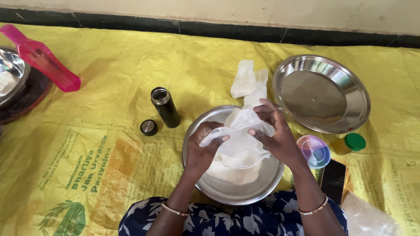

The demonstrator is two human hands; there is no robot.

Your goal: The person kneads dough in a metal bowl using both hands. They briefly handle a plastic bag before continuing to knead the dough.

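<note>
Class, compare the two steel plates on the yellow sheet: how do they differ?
The near plate holds white flour, with both hands working a plastic bag over it; the far plate is empty and untouched. The near plate looks deeper, the far one shallower. Both are round, shiny steel.

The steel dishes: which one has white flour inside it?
The deep steel bowl under both hands, where the plastic bag empties. The flat steel plate at upper right holds nothing.

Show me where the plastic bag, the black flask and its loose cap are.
plastic bag (pixel 243 131): head view, on the crumpled middle between the hands.
black flask (pixel 166 108): head view, on its dark side wall.
loose cap (pixel 148 127): head view, on the cap's flat top.
</note>
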